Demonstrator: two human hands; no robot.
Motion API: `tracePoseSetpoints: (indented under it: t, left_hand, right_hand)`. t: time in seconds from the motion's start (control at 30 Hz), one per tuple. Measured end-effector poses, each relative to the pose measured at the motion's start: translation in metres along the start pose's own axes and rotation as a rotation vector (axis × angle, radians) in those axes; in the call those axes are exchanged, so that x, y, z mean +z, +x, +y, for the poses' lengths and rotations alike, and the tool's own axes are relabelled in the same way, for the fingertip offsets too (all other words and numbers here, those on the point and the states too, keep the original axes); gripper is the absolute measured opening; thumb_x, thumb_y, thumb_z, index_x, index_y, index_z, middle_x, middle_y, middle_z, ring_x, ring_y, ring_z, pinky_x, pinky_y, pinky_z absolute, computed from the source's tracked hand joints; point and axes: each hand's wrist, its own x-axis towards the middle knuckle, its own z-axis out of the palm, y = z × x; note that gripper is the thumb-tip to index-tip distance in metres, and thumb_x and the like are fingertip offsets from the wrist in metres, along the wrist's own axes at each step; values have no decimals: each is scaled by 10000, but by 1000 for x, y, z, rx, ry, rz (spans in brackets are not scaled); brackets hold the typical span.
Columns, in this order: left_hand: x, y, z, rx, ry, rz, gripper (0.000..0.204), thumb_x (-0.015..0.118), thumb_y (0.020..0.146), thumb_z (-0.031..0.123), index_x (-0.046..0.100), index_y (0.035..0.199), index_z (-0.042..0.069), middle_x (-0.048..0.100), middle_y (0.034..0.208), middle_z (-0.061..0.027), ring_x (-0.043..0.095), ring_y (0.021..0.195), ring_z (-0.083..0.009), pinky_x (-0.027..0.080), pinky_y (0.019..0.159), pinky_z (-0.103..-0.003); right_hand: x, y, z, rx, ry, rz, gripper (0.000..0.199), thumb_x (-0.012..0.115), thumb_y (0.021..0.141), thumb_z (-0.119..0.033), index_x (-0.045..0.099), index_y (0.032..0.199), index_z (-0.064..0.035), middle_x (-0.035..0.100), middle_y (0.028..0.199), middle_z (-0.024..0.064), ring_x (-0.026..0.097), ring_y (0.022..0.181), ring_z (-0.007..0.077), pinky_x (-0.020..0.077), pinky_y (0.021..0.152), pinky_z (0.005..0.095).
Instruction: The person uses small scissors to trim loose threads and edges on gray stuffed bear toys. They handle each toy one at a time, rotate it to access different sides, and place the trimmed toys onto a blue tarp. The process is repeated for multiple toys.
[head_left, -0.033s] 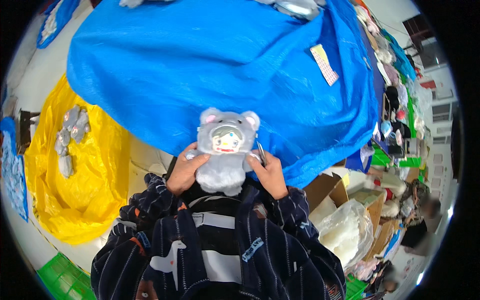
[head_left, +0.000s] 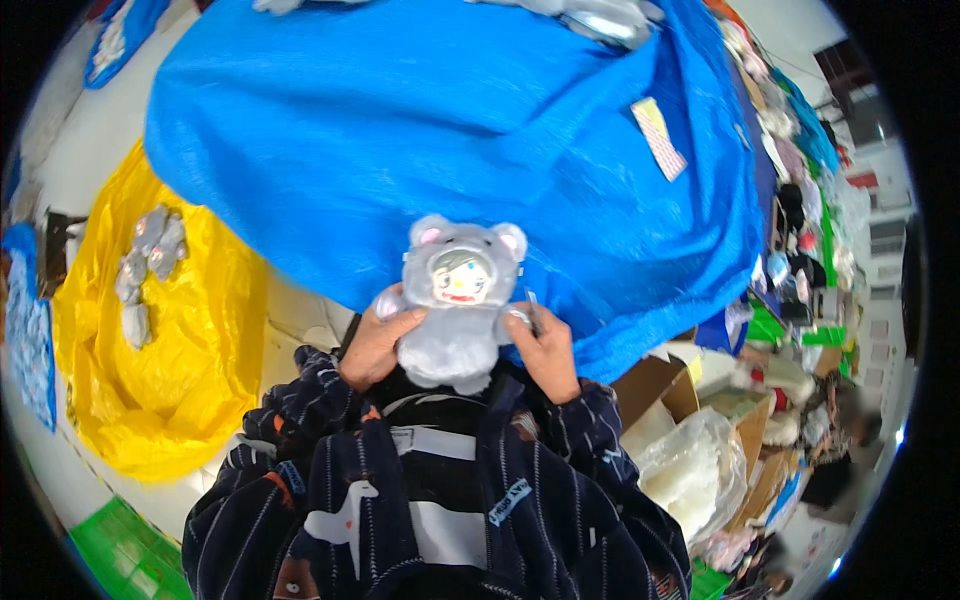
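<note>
A grey plush toy (head_left: 452, 338) in a bear-eared hood, with a printed doll face, is held upright in front of me at the near edge of the blue sheet (head_left: 350, 150). My left hand (head_left: 378, 345) is closed on the toy's arm at the left, thumb on top. On the other side, my right hand (head_left: 544, 352) pinches the opposite arm. A slim metal tool (head_left: 532, 303) sticks up from between the right fingers; its exact kind is too small to tell.
At the left, several grey plush pieces (head_left: 150, 250) lie in a yellow sheet (head_left: 210, 340). More grey plush (head_left: 610, 15) lies at the far edge, and a card strip (head_left: 659, 140) at the right. Near my right elbow stand a cardboard box (head_left: 660, 385) and a clear bag of white stuffing (head_left: 690, 470).
</note>
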Motion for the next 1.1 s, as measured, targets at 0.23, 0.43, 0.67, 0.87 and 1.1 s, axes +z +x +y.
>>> tracePoseSetpoints:
  t: [0.23,0.43,0.67,0.87,1.1]
  left_hand:
    - [-7,-9,-8,90,-24,92,215,555,853,103,542,1050,16,591,991,-59,563,874,-128,458,767,-281]
    - [-6,-3,-5,122,152,160,169,573,852,147,585,971,27,605,895,-30,561,766,-87,459,668,-241]
    - [17,-14,12,22,195,8,225,580,850,160,573,1020,13,604,891,-34,566,768,-79,478,663,-230]
    - [18,-18,14,-55,129,-87,243,553,866,167,549,1057,16,594,938,-35,566,814,-84,477,695,-233]
    - [16,-18,8,-81,97,-109,258,544,872,183,545,1063,11,596,937,-38,568,822,-87,477,706,-236]
  right_hand:
    - [6,5,19,-83,14,172,235,547,864,-185,574,937,37,602,738,86,507,661,92,435,595,257]
    - [-1,8,26,-167,-356,210,225,570,841,-191,584,940,11,577,714,128,565,633,217,443,567,313]
    - [16,6,-62,-608,-538,105,341,660,735,-157,565,1048,-59,554,869,100,582,713,257,472,587,333]
    - [32,9,-52,-657,-585,82,328,662,733,-141,573,1037,-55,540,841,71,570,675,230,465,554,319]
    - [35,6,-45,-614,-541,77,335,666,735,-134,572,1043,-43,546,836,73,578,673,231,472,555,315]
